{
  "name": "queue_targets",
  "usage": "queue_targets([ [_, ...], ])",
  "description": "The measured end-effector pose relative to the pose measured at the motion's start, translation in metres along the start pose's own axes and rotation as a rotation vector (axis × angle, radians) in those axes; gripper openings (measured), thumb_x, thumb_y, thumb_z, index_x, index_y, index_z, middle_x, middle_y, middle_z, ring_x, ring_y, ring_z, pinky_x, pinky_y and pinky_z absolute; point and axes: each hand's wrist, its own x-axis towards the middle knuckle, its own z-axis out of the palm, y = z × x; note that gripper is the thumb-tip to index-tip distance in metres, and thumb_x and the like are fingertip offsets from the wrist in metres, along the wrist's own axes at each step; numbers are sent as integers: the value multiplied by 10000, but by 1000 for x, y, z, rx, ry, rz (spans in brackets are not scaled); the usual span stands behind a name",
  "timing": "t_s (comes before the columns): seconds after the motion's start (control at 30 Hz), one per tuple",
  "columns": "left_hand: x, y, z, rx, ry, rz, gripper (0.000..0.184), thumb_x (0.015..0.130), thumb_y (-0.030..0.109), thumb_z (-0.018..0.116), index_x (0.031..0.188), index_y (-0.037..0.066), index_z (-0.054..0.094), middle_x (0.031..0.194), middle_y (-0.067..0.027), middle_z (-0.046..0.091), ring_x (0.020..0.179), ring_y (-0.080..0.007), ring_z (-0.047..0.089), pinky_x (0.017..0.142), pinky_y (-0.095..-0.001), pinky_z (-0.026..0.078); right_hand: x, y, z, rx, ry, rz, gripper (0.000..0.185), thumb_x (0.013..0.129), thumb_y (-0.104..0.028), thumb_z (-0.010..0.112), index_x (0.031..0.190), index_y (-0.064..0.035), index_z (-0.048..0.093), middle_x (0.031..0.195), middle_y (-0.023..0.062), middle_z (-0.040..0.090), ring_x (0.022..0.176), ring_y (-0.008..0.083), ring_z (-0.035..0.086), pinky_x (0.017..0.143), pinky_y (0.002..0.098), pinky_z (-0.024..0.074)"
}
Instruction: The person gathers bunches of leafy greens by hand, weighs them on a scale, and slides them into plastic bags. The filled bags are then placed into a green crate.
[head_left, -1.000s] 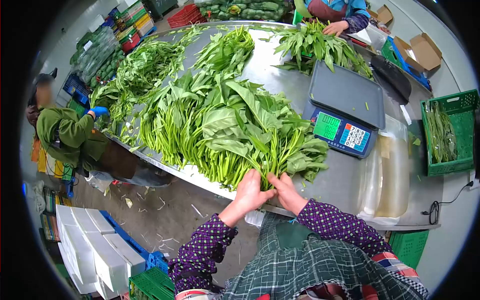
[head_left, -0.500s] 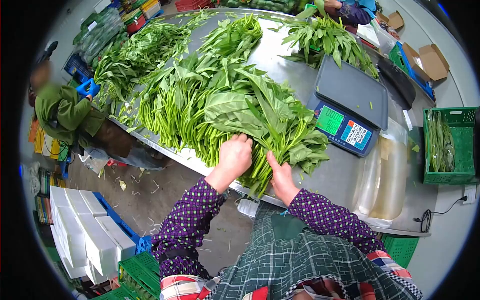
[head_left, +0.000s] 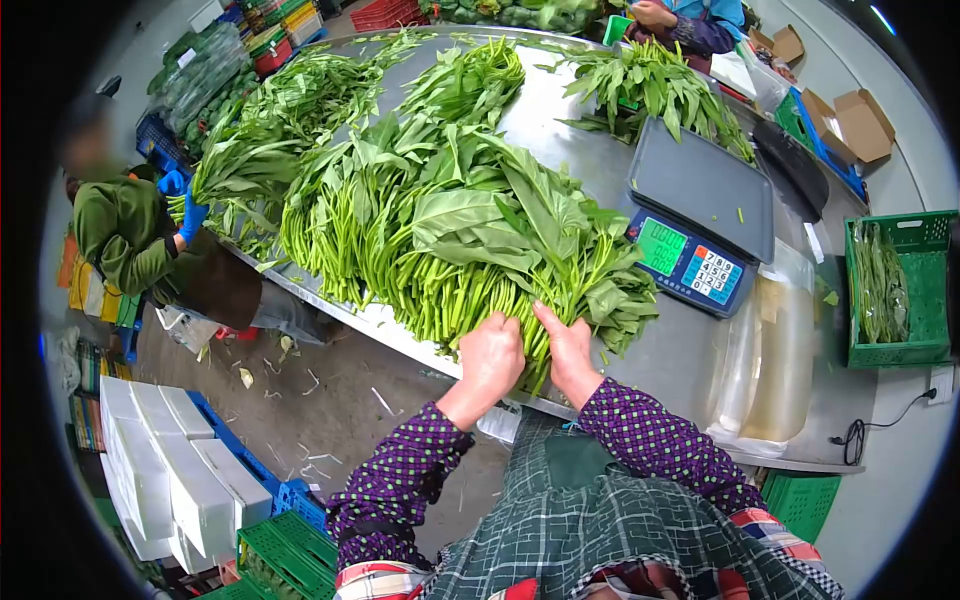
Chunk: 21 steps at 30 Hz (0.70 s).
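A long heap of water spinach [head_left: 390, 240] lies in front of me, its cut stems toward my body and its broad leaves toward the far side. My left hand [head_left: 492, 358] is closed on stems at the near edge, knuckles up. Just to its right, my right hand [head_left: 570, 352] grips the stem ends of the rightmost bunch, thumb on top and the other fingers mostly hidden beneath. The bunch's leaves [head_left: 610, 290] spread right, close to a digital scale [head_left: 700, 165] with a lit green display. Its pan holds only small plant scraps.
Clear plastic bags [head_left: 765, 350] lie right of the scale on the metal table [head_left: 825, 400]. A green crate [head_left: 905, 350] holds bagged greens. At left, a co-worker in blue gloves [head_left: 190, 215] holds greens; another person [head_left: 690, 25] stands at the far side. White foam boxes [head_left: 170, 460] stand lower left.
My left hand has moved right and toward my body, closer to my right hand. My right hand stays nearly in place. The co-worker at left has gathered up a bunch of greens.
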Motion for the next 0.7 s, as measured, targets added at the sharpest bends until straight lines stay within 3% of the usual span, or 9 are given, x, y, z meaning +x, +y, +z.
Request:
queue_targets([
  [0.1,-15,1,9,-122,-76,-64,184,793,100,574,948,38,652,807,-140,594,640,-346,602,575,-453,489,0,3,1,-51,-133,56,430,758,-123,770,1108,34,576,1047,73,644,942,161,600,856,296,458],
  [0.23,-13,7,-2,-255,-139,3,188,801,134,592,959,50,650,818,-141,599,677,-339,609,602,-435,493,5,5,-7,-38,-56,69,250,694,19,718,925,31,624,851,77,662,700,165,627,641,300,508],
  [0.4,7,4,-21,-234,28,-69,167,773,174,650,892,57,658,813,-127,595,773,-291,616,594,-409,495,4,-17,-32,-44,-92,81,282,716,35,691,987,41,612,893,90,663,768,174,643,707,312,522],
  [0.5,-4,2,1,135,44,117,191,744,151,646,885,22,650,799,-85,603,762,-278,589,590,-407,476,0,-20,-28,-60,-44,62,351,711,36,699,1041,41,579,949,94,653,809,179,636,723,313,517],
  [0.6,-12,6,14,180,87,144,190,697,117,632,854,11,633,804,-84,588,784,-260,560,607,-369,451,0,-8,-19,-75,22,14,401,703,21,723,1070,31,562,982,90,644,841,185,623,766,313,501],
  [0.67,-15,9,13,183,41,111,207,708,111,622,881,-1,640,808,-103,606,776,-275,576,614,-393,466,9,12,-24,-75,16,18,424,703,6,735,1086,23,554,996,89,640,866,186,617,785,315,495],
  [0.7,-17,13,13,58,-66,-14,197,730,107,604,890,-2,641,805,-117,608,772,-297,583,636,-423,471,8,12,-24,-51,-55,75,454,702,-7,749,1105,17,542,1012,87,635,879,190,614,787,318,493],
])
